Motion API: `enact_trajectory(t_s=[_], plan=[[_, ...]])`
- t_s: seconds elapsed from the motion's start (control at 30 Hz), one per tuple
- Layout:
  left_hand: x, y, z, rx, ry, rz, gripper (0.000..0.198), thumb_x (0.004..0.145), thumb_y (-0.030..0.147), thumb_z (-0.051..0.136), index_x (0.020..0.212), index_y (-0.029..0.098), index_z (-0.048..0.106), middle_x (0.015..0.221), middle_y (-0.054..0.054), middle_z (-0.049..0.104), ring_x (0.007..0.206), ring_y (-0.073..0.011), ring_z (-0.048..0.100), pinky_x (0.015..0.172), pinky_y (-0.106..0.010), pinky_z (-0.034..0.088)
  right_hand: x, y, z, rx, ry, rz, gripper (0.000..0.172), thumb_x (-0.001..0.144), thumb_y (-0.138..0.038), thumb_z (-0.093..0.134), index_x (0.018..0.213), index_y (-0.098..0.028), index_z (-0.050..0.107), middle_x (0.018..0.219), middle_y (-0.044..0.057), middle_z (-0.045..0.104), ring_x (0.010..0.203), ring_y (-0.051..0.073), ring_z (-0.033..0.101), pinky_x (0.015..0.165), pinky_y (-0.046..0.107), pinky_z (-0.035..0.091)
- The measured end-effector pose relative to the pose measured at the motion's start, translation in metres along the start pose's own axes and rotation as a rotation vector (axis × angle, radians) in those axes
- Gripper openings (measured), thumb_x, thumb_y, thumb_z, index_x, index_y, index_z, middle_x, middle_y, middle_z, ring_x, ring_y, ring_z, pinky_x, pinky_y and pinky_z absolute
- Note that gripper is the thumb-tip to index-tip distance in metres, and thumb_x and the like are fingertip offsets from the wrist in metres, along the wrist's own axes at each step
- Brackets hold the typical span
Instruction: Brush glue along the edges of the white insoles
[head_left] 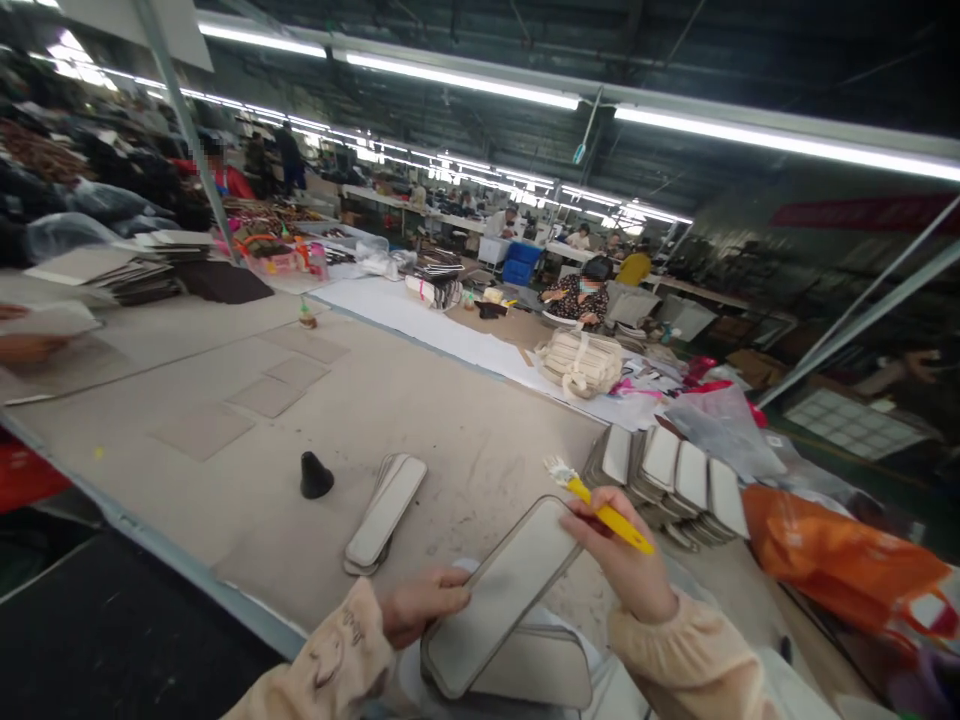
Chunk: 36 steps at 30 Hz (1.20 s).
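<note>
My left hand is closed on the left edge of a long, pale panel with rounded corners and a dark rim. The panel is tilted above a stack of similar panels at the table's near side. In my right hand is a brush with a yellow handle, its bristles coated with something white and pointing up and left. Fingers of that same hand also touch the panel's upper right end. Left of my hands lies a small fanned pile of matching panels.
A black cone stands on the table. Several panel stacks and an orange bag lie at right. Flat sheets and a small bottle are farther left. Across the table sits a co-worker; another person's hands show at left.
</note>
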<state>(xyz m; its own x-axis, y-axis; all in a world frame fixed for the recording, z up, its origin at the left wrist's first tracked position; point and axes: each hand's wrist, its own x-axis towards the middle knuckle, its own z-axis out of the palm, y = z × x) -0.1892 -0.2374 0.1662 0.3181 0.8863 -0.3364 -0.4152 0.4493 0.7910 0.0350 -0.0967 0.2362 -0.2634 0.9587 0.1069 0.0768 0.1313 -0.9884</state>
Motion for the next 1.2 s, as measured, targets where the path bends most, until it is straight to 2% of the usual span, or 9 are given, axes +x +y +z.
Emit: enact_trajectory(t_s=[0.1,0.23,0.4,0.53,0.83,0.97,1.07,1.13,1.2], plan=[[0.024,0.007,0.006,-0.018,-0.059,-0.017,0.047,0.061,0.053,0.076,0.089,0.016,0.073,0.081,-0.008,0.073,0.074,-0.0222,0.066,0.075,-0.035,0.050,0.011,-0.001,0.014,-0.044,-0.041,-0.015,0.041,0.063,-0.036,0.083,0.082,-0.024,0.049,0.084,0.001,0.069,0.076,0.019,0.065,0.067,0.030,0.055],[0.039,0.002,0.008,-0.012,0.056,0.008,0.043,0.063,0.053,0.074,0.082,0.015,0.072,0.074,-0.006,0.071,0.062,-0.0175,0.061,0.063,-0.030,0.046,0.017,0.004,0.026,-0.017,-0.048,0.040,0.042,0.065,-0.041,0.080,0.085,-0.025,0.047,0.089,0.002,0.069,0.077,0.019,0.065,0.063,0.029,0.055],[0.033,-0.007,-0.001,-0.055,0.127,0.044,0.046,0.064,0.055,0.073,0.085,0.014,0.073,0.072,-0.007,0.071,0.062,-0.0184,0.060,0.061,-0.031,0.046,0.010,0.019,0.040,0.025,-0.057,0.153,0.048,0.060,-0.040,0.083,0.086,-0.025,0.045,0.082,-0.003,0.063,0.061,0.013,0.059,0.054,0.027,0.053],[0.029,-0.010,-0.003,-0.086,0.122,0.046,0.046,0.065,0.054,0.073,0.088,0.013,0.073,0.072,-0.008,0.071,0.065,-0.0203,0.063,0.065,-0.032,0.047,0.004,0.031,0.053,-0.029,-0.059,0.115,0.042,0.064,-0.038,0.080,0.083,-0.025,0.045,0.064,-0.008,0.050,0.055,0.011,0.051,0.050,0.023,0.047],[0.023,-0.022,-0.005,-0.160,0.124,0.044,0.044,0.064,0.054,0.073,0.085,0.015,0.074,0.073,-0.007,0.071,0.065,-0.0186,0.063,0.066,-0.031,0.047,-0.001,0.045,0.069,-0.163,-0.072,0.026,0.035,0.069,-0.040,0.076,0.079,-0.025,0.046,0.060,-0.009,0.045,0.052,0.012,0.046,0.048,0.022,0.041],[0.022,-0.031,-0.032,-0.080,0.154,0.018,0.045,0.064,0.055,0.071,0.085,0.015,0.072,0.075,-0.006,0.070,0.065,-0.0176,0.062,0.066,-0.030,0.047,-0.005,0.064,0.065,-0.118,-0.098,0.014,0.032,0.073,-0.039,0.073,0.087,-0.026,0.047,0.075,-0.003,0.061,0.067,0.016,0.061,0.062,0.027,0.052],[0.028,-0.029,-0.074,0.270,0.391,0.058,0.041,0.067,0.056,0.063,0.080,0.017,0.069,0.071,-0.003,0.068,0.061,-0.0184,0.060,0.058,-0.029,0.045,-0.010,0.079,0.048,-0.105,-0.092,-0.001,0.032,0.075,-0.037,0.072,0.092,-0.027,0.047,0.105,0.005,0.068,0.093,0.023,0.066,0.084,0.038,0.054],[0.035,-0.022,-0.108,0.524,0.571,0.096,0.033,0.066,0.051,0.063,0.071,0.019,0.067,0.067,-0.002,0.066,0.063,-0.0203,0.060,0.059,-0.029,0.045,-0.017,0.089,0.029,-0.156,-0.036,-0.031,0.031,0.076,-0.037,0.071,0.094,-0.027,0.047,0.110,0.007,0.068,0.101,0.026,0.065,0.092,0.043,0.051],[0.044,-0.014,-0.141,0.646,0.681,0.112,0.024,0.062,0.043,0.068,0.062,0.020,0.064,0.064,-0.002,0.064,0.067,-0.0228,0.061,0.064,-0.030,0.045,-0.027,0.098,0.010,-0.216,0.009,-0.059,0.028,0.077,-0.037,0.070,0.093,-0.028,0.049,0.109,0.007,0.069,0.104,0.028,0.064,0.097,0.047,0.049]])
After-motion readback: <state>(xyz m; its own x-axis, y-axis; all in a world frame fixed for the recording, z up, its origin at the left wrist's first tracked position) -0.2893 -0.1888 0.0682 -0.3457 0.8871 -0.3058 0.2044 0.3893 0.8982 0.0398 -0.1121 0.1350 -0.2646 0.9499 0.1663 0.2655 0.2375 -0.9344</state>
